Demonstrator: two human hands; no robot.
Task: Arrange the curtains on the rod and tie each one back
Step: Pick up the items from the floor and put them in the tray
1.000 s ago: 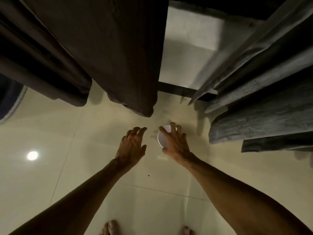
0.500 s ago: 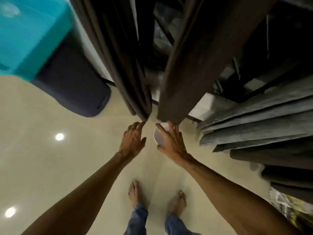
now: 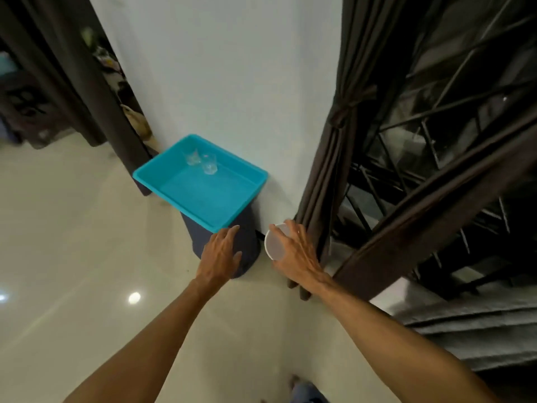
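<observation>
One cup [image 3: 274, 242] (right hand [image 3: 297, 253]) nearer tray [image 3: 200, 196]

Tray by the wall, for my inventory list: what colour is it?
The tray is bright turquoise, seen best in the head view.

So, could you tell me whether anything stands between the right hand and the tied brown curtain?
Nothing visible does: the right hand is beside the tied brown curtain, though it grips a white round container.

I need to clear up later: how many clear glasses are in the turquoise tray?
2. One clear glass and another right beside it, both at the far end of the turquoise plastic tray.
</observation>
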